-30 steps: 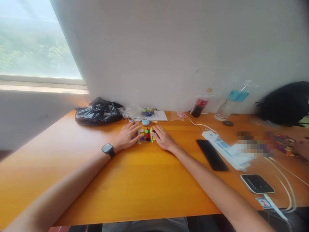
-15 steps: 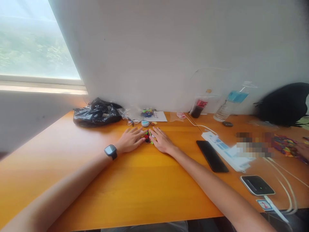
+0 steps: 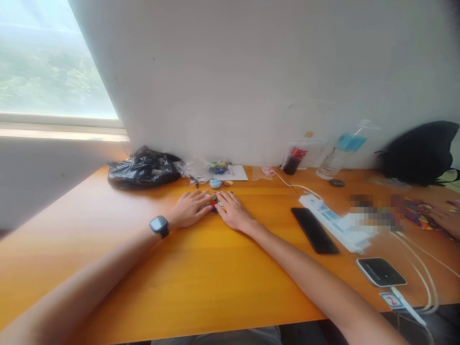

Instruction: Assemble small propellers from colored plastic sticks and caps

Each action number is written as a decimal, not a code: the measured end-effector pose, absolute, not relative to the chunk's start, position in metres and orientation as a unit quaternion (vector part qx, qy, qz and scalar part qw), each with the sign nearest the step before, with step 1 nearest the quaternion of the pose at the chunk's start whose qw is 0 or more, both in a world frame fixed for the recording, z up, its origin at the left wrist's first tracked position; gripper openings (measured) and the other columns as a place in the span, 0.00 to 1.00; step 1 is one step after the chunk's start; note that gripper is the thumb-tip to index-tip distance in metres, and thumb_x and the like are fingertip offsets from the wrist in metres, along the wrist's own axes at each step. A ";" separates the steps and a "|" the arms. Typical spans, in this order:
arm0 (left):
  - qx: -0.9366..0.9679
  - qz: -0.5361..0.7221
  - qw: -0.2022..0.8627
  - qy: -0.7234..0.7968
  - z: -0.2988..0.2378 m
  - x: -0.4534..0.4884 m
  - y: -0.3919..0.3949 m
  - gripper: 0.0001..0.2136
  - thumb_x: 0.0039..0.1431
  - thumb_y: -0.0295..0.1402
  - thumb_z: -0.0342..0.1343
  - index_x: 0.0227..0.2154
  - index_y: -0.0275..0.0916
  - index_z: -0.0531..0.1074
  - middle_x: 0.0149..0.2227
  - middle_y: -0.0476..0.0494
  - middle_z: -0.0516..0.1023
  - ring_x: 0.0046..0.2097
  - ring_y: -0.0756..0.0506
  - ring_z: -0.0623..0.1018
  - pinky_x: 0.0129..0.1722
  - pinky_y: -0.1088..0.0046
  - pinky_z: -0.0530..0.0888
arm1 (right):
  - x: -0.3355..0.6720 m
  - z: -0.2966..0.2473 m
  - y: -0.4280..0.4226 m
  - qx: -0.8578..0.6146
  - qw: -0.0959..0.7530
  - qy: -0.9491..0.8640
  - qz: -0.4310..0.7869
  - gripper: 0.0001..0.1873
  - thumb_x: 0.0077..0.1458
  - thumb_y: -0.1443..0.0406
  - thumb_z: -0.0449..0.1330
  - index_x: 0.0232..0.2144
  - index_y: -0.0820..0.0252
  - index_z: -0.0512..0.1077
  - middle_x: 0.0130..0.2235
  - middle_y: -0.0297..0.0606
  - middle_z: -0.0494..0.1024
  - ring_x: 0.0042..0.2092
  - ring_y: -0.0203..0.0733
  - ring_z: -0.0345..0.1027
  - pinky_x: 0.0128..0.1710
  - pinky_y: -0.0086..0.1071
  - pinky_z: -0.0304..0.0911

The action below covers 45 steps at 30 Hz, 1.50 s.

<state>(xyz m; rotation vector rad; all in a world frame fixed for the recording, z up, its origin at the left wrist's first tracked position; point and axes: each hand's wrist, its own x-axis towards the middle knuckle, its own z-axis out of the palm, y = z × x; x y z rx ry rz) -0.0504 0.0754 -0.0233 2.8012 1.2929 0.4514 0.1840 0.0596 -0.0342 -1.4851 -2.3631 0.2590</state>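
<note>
**Layout of the table by the wall**

The table is set against the wall, with a window at the far left. At the table's middle, the left hand and right hand are laid flat side by side, and a cluster of small pieces is enclosed between their fingertips. Just behind the pieces a small round tin is placed, and a card farther back. A plastic bag is found far left of these. To the right a phone lies beside a power strip; two bottles stand behind them by the wall. A small device is seen near right, a backpack far right.
</note>
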 end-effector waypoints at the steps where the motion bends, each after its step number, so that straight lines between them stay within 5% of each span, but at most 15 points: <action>1: 0.899 0.145 0.012 0.413 -0.023 -0.052 0.075 0.27 0.74 0.54 0.37 0.72 0.59 0.55 0.72 0.47 0.62 0.70 0.34 0.64 0.66 0.51 0.61 | 0.182 -0.034 0.059 -0.525 0.169 -0.830 0.090 0.34 0.73 0.52 0.45 0.73 0.64 0.58 0.73 0.47 0.57 0.74 0.63 0.45 0.73 0.55 0.44; 16: 0.891 0.142 0.007 0.431 -0.021 -0.074 0.068 0.27 0.75 0.53 0.38 0.72 0.58 0.54 0.73 0.47 0.59 0.72 0.32 0.62 0.64 0.50 0.64 | 0.149 -0.034 0.053 -0.531 0.194 -0.823 0.050 0.34 0.73 0.52 0.42 0.71 0.64 0.60 0.72 0.48 0.60 0.72 0.62 0.50 0.71 0.53 0.46; 27: 0.878 0.186 0.008 0.440 -0.022 -0.074 0.064 0.28 0.73 0.54 0.42 0.71 0.56 0.58 0.72 0.46 0.61 0.73 0.32 0.60 0.67 0.47 0.61 | 0.152 -0.029 0.044 -0.542 0.208 -0.811 0.077 0.35 0.72 0.48 0.46 0.72 0.60 0.59 0.74 0.50 0.54 0.74 0.64 0.44 0.72 0.58 0.43; 33: 0.826 0.288 0.049 0.482 -0.021 -0.079 0.069 0.26 0.75 0.51 0.40 0.69 0.50 0.65 0.70 0.48 0.67 0.72 0.37 0.62 0.69 0.52 0.61 | 0.165 -0.013 0.086 -0.508 0.305 -0.806 0.006 0.24 0.72 0.60 0.47 0.57 0.63 0.76 0.67 0.49 0.68 0.72 0.54 0.52 0.72 0.50 0.49; 36: 0.775 0.362 0.097 0.509 -0.022 -0.084 0.076 0.28 0.76 0.48 0.33 0.65 0.43 0.70 0.66 0.45 0.72 0.69 0.39 0.67 0.69 0.56 0.62 | 0.183 0.001 0.137 -0.522 0.228 -0.822 -0.009 0.22 0.64 0.74 0.49 0.50 0.66 0.80 0.70 0.49 0.64 0.73 0.53 0.48 0.72 0.49 0.50; 41: 0.709 0.414 0.158 0.549 -0.024 -0.088 0.082 0.30 0.76 0.50 0.32 0.58 0.38 0.75 0.60 0.39 0.78 0.64 0.39 0.73 0.65 0.59 0.67 | 0.198 0.009 0.207 -0.509 0.132 -0.851 0.005 0.17 0.54 0.76 0.58 0.40 0.60 0.84 0.72 0.39 0.60 0.74 0.58 0.46 0.71 0.54 0.48; 45: 0.704 0.419 0.161 0.551 -0.023 -0.087 0.081 0.29 0.76 0.49 0.33 0.56 0.39 0.76 0.59 0.40 0.79 0.62 0.39 0.75 0.63 0.61 0.69 | 0.193 0.003 0.224 -0.478 0.131 -0.868 0.003 0.23 0.57 0.75 0.56 0.51 0.63 0.81 0.71 0.43 0.64 0.72 0.56 0.49 0.72 0.53 0.43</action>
